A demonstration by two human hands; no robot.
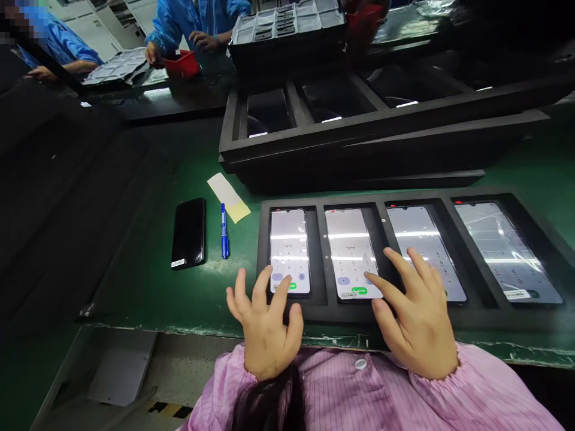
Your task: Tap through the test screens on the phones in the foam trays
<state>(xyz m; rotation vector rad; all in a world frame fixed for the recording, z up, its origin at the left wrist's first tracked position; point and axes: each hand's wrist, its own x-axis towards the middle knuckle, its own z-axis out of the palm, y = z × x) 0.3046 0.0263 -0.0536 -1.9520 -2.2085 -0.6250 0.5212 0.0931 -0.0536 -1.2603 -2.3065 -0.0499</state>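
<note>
Four compartments would be several; a black foam tray lies before me with several lit smartphones in its slots, each showing a dial keypad. My left hand, fingers spread, is over the lower part of the leftmost smartphone. One fingertip appears to touch its keypad. My right hand is also spread, its index fingertip at the keypad of the second smartphone. Its other fingers partly cover the third smartphone. The rightmost smartphone lies apart from both hands.
Left of the tray lie a dark smartphone, a blue marker and pale sticky notes. Behind it are stacked black foam trays. Across the bench, co-workers in blue sleeves sit near a red bin and a plastic tray.
</note>
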